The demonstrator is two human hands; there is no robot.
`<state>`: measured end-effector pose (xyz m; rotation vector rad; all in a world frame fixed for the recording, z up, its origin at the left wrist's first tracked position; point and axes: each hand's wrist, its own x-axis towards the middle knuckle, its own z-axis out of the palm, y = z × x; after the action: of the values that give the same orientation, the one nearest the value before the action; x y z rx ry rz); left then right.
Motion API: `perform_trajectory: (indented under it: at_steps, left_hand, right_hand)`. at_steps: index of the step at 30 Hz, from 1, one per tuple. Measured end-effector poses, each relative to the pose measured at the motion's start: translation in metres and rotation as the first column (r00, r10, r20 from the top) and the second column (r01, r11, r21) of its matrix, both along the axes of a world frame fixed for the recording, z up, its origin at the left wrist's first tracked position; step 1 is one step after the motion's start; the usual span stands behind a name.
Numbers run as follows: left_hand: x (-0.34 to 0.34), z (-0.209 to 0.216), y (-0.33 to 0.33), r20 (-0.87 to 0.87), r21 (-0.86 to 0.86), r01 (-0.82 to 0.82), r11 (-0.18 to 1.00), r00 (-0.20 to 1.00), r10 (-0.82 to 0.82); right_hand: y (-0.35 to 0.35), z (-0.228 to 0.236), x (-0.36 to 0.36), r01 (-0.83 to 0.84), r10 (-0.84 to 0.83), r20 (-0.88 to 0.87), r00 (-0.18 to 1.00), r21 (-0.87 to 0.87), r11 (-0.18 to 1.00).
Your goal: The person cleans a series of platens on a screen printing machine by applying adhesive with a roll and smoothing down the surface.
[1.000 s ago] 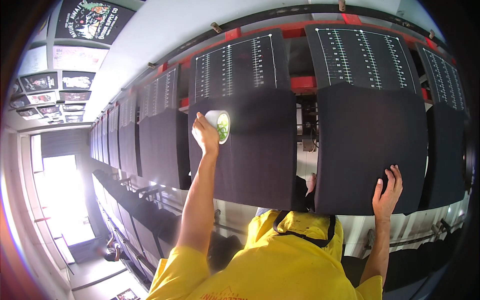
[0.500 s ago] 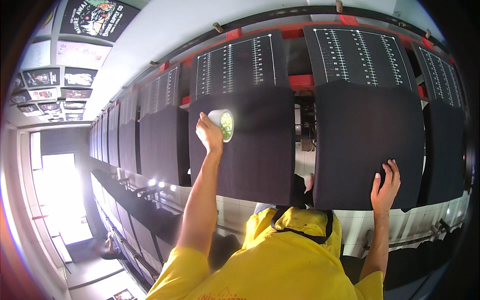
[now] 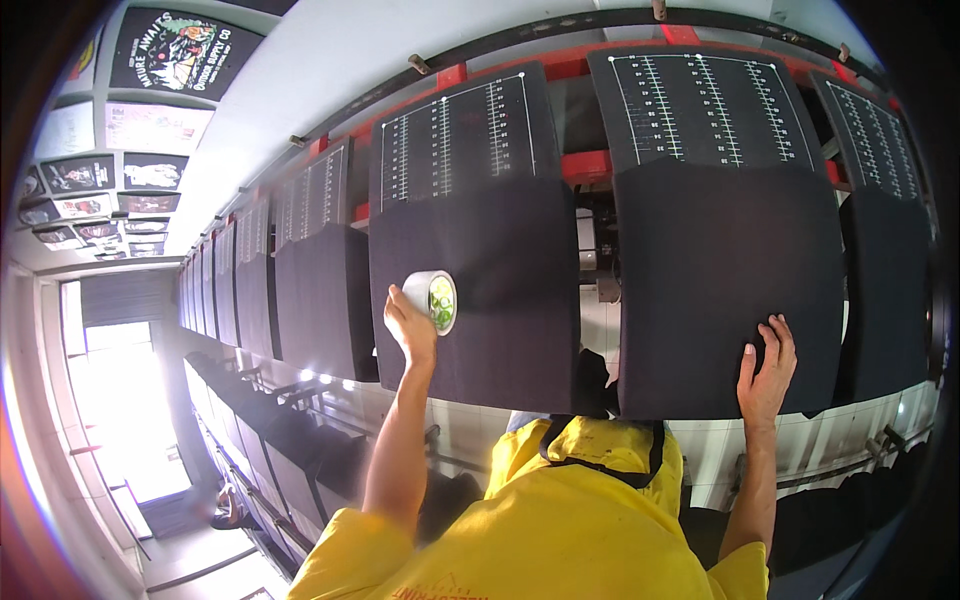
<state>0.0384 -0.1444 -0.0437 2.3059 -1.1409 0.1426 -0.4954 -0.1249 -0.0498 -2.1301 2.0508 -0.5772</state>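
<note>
My left hand (image 3: pixel 412 328) is closed around the side of a wide whitish roll of tape (image 3: pixel 436 300). The inner face of its core shows green and yellow. The roll rests against black fabric (image 3: pixel 500 350) stretched over a flat board in front of me. My right hand (image 3: pixel 768 372) lies with fingers apart near the front edge of a second black fabric piece (image 3: pixel 720 290) on the board to the right, and holds nothing. White ruler markings (image 3: pixel 700 110) show on the bare far end of that board.
More fabric-covered boards (image 3: pixel 320 295) run in a row to the left, with another board (image 3: pixel 885 290) at the far right. A red frame (image 3: pixel 588 166) joins them at the back. Behind me on the left stand further dark boards (image 3: pixel 250 430). Printed sheets (image 3: pixel 180 50) hang upper left.
My left hand and the tape roll have come nearer to me along the fabric. My right hand keeps its place on the other board. The view has shifted slightly.
</note>
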Motion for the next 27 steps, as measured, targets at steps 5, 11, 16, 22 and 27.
perform_trajectory:
  at_steps: [5, 11, 16, 22, 27]
  left_hand:
    - [0.011, -0.006, -0.002, 0.068, 0.118, 0.027, 0.993, 0.997, -0.035]
    - [0.014, 0.0, -0.021, 0.0, 0.143, 0.055, 0.988, 0.998, -0.056]
    - [0.023, 0.011, -0.045, -0.212, 0.167, 0.066, 0.984, 0.977, -0.03]
    - [-0.005, 0.005, 0.032, -0.07, 0.165, 0.019, 0.986, 0.998, -0.008]
    - [-0.009, 0.004, 0.021, -0.115, 0.112, -0.08, 0.99, 0.989, 0.093]
  right_hand:
    - [0.004, -0.002, -0.001, 0.003, -0.003, -0.005, 1.0, 0.016, 1.0]
    - [0.004, -0.001, -0.001, 0.001, 0.0, -0.022, 1.0, 0.023, 1.0]
    - [0.001, -0.004, -0.001, -0.02, 0.02, -0.021, 1.0, -0.021, 1.0]
    - [0.002, -0.003, 0.0, -0.003, 0.003, -0.032, 0.999, -0.003, 1.0]
    - [0.001, 0.001, 0.003, 0.003, -0.003, -0.012, 1.0, 0.006, 1.0]
